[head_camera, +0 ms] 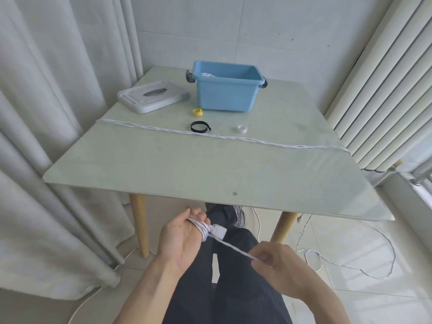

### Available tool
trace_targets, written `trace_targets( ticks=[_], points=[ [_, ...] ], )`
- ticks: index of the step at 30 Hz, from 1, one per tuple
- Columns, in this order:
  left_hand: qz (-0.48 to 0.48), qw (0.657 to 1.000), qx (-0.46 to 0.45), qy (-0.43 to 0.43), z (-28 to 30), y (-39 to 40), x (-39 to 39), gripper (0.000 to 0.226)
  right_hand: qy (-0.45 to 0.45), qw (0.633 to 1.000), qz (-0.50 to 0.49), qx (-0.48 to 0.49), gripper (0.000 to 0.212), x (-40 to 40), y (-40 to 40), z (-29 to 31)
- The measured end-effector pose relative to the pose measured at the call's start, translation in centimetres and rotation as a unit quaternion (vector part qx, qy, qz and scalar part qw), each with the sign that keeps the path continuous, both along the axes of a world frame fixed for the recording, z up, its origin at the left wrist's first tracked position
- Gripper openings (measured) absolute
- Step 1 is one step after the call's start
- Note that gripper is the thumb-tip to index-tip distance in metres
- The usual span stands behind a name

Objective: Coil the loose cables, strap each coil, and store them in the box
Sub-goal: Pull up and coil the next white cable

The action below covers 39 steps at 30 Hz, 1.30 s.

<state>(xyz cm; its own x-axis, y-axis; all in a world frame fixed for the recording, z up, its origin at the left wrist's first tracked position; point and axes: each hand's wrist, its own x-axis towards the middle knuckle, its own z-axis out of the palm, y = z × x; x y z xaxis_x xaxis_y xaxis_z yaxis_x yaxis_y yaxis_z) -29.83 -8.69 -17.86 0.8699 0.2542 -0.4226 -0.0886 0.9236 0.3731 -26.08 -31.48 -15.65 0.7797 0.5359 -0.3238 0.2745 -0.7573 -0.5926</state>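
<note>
Below the bench, limp, light cable is wound around the left hand; the right hand is pinched on its slack strand.

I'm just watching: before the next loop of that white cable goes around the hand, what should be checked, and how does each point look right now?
1. Coil on left hand held firmly: ok.
2. Right hand pinches the white cable, taut: ok.
3. Slack on the floor free of the table leg: cannot tell.
4. Straps ready on the table: black strap, yellow strap, white strap: ok.
5. Blue box open, lid beside it: ok.
</note>
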Motion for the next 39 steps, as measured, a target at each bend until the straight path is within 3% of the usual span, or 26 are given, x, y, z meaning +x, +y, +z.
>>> trace_targets(
  ticks=[3, 6, 10, 11, 14, 18, 24, 32, 39],
  points=[
    [0.008, 0.994, 0.087, 0.059, -0.2, -0.7, 0.5, 0.024, 0.029, 0.998, 0.039, 0.025, 0.009, -0.9, 1.0, 1.3],
    [-0.063, 0.961, 0.260, 0.070, -0.6, -1.5, 0.1, 0.018, 0.007, 0.995, 0.072, 0.068, 0.010, -1.8, 2.3, 2.4],
    [-0.293, 0.814, 0.502, -0.016, -0.5, -2.3, -1.3, 0.023, -0.026, 0.990, 0.066, 0.121, 0.016, -1.4, 3.0, 3.2],
    [-0.331, 0.801, 0.498, -0.039, -0.4, -2.2, -1.3, 0.031, -0.035, 0.988, 0.066, 0.132, 0.020, -1.0, 3.1, 3.3],
    [-0.396, 0.837, 0.366, -0.096, 0.5, -1.9, -1.6, 0.051, -0.062, 0.984, 0.033, 0.164, 0.020, -0.1, 3.0, 3.4],
    [-0.451, 0.777, 0.424, -0.117, 1.6, -1.8, -1.3, 0.063, -0.087, 0.973, 0.028, 0.210, 0.012, 1.3, 3.3, 3.4],
    [-0.485, 0.734, 0.465, -0.097, 2.6, -2.0, -1.1, 0.066, -0.076, 0.967, 0.042, 0.237, 0.013, 2.2, 3.4, 3.6],
    [-0.450, 0.782, 0.426, -0.057, 2.4, -1.9, -1.9, 0.055, -0.035, 0.972, 0.017, 0.230, 0.007, 2.5, 2.8, 2.9],
    [-0.353, 0.871, 0.341, -0.003, 2.8, -1.3, -2.0, 0.057, -0.031, 0.972, -0.061, 0.226, 0.020, 2.6, 1.3, 2.0]
  ],
)
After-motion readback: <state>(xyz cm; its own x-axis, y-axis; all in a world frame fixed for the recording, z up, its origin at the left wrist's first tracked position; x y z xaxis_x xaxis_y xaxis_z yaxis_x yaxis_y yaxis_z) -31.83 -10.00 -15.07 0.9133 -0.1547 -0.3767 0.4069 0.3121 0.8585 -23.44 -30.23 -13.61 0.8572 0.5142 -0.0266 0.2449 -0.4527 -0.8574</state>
